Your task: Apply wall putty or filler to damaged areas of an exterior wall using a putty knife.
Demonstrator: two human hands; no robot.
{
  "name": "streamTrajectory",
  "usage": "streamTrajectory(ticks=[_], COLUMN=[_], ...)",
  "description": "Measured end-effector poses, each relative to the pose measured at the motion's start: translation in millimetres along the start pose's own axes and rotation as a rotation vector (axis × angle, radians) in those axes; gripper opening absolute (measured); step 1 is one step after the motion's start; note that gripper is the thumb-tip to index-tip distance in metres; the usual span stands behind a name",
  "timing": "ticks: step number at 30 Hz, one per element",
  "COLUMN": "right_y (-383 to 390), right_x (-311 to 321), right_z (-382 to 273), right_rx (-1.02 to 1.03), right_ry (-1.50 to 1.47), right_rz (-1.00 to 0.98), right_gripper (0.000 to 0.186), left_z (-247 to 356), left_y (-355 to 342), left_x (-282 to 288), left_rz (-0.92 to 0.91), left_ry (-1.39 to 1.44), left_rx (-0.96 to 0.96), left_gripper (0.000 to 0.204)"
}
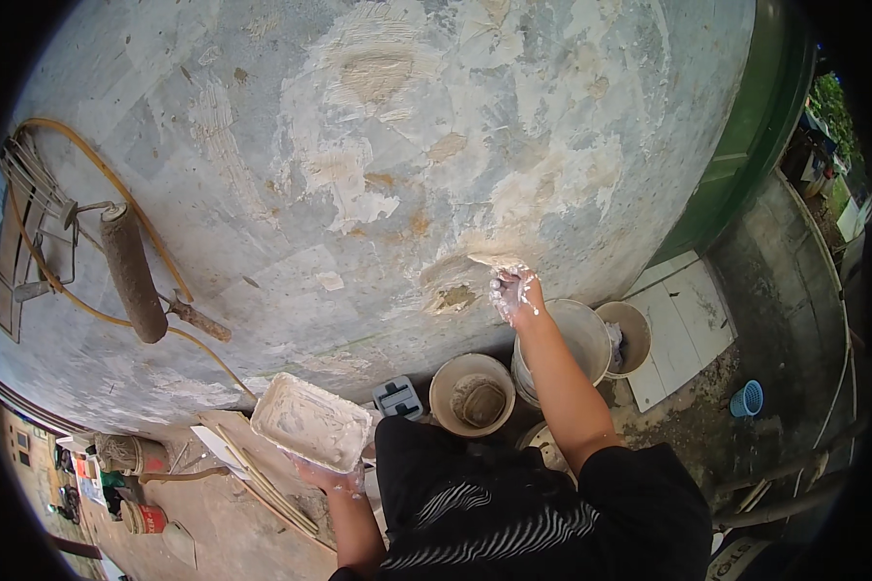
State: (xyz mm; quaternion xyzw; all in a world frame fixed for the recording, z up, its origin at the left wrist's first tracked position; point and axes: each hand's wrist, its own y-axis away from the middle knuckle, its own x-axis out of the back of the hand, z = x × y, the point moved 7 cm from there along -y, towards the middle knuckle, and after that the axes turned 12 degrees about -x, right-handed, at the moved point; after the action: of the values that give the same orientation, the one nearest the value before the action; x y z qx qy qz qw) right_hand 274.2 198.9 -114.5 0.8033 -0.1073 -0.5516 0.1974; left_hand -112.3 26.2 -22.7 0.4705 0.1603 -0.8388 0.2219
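**Two grips at a patched wall: tray on the left, plaster-smeared fingers on the right**

My left grip (334,479) holds a rectangular tray (297,448), supporting it from below at its near edge. The tray sits low in front of the wall, tilted to my view, and pale filler (310,419) is smeared over its inside. My right grip (515,295) is raised to the wall (552,87), its fingers bent and thickly coated in white. A thin, pale strip (494,259) shows at the fingertips; I cannot tell whether it is a blade or filler alone, nor how tightly the fingers close. Just to the left of these fingers is a rough hollow (455,297), brownish inside, bordered by smoother cream filler. Lighter patches are scattered over the grey wall above.

Below the right forearm, a large pale bucket (592,339) stands between a smaller bucket (638,324) and a beige bucket (440,385) with a brownish mass inside. Beside the last is a grey-and-dark box (397,398). At far left, a paint roller (134,271) with a dirty sleeve hangs near a yellow hose (126,163). At far right, a green door (731,169) adjoins the wall, and a blue basket (746,399) rests on the ground
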Motion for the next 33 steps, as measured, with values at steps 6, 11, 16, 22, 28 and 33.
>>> streamTrajectory(ticks=[6,11,16,22,28,33], right_y=[-19.7,-53.4,-17.6,98.4,170.8,202.1], right_x=[58.8,49.2,2.0,-37.4,-82.7,-113.7], right_z=[36.6,18.0,19.5,48.6,64.7,73.0], right_rx=[-0.141,-0.074,-0.033,0.039,0.063,0.218], right_ry=[0.113,0.034,0.041,0.172,0.611,1.051], right_rz=[0.301,0.311,0.05,-0.236,-0.31,-0.412], right_gripper=[0.022,0.021,0.012,0.011,0.026,0.021], left_z=[-5.3,-7.1,-1.5,-19.0,-33.7,-38.1], left_y=[3.0,5.3,2.7,0.8,7.6,4.4], left_x=[-8.2,-23.3,-12.3,-36.2,-74.7,-61.3], left_rz=[0.008,-0.017,0.018,-0.122,-0.316,-0.273], left_ry=[0.022,0.031,0.018,0.082,0.177,0.121], left_rx=[0.013,0.037,0.043,0.091,0.135,0.079], left_gripper=[0.058,0.058,0.057,0.06,0.058,0.06])
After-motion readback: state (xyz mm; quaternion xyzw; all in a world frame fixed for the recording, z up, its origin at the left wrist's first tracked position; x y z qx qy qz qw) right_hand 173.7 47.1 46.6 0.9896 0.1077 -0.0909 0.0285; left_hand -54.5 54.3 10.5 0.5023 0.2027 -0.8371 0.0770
